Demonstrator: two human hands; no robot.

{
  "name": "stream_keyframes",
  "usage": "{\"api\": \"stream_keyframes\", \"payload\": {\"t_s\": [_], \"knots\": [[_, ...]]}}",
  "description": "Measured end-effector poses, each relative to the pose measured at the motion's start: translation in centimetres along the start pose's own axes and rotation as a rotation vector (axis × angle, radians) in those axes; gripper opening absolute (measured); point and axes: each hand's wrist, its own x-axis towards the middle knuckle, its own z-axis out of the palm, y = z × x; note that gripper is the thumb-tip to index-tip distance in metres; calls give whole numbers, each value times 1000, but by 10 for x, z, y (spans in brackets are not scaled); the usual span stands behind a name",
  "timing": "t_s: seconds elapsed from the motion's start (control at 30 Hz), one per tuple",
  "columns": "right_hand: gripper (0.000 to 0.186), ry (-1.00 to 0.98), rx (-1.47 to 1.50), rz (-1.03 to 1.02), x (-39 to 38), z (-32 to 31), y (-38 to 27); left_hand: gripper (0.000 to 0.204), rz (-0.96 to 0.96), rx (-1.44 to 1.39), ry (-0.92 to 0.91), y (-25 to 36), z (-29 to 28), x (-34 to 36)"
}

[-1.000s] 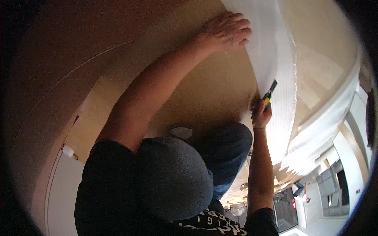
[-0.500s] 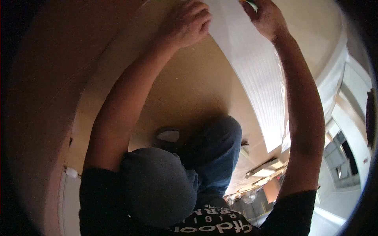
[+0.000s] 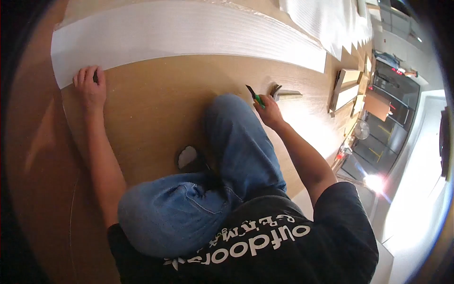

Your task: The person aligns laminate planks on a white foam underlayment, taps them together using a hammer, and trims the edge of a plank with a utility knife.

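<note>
A long white ribbed foam strip [image 3: 179, 33] stretches across a broad brown board [image 3: 156, 94]. At the strip's left end my left hand [image 3: 91, 87] rests with its fingers curled over the near edge. A small dark spot shows between thumb and forefinger, and whether it is an object or a shadow I cannot make out. My right hand [image 3: 269, 112] is closed round a green-handled utility knife [image 3: 258, 100], its dark blade pointing up and left. The knife is held beside my knee, apart from the strip.
A metal tool with a straight bar [image 3: 287, 93] lies just beyond my right hand. More white foam sheet [image 3: 321, 21] spreads at the far right. Wooden pieces [image 3: 347, 90] sit on the right, with a fan [image 3: 362, 129] and a bright lamp [image 3: 375, 182] farther off.
My view has turned, and the strip now runs crosswise. My left hand is at the strip's left end. My right hand has come back from the strip to beside my knee.
</note>
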Motion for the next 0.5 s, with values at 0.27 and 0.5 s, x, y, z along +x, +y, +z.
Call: {"api": "stream_keyframes", "payload": {"t_s": [0.27, 0.5], "knots": [[36, 20, -171, -229, 26, -24, 42, 13, -26, 147, -36, -34, -18, -9], [29, 83, 42, -398, 51, -14, 24, 51, -201, 186, -159, 34, -101, -164]]}}
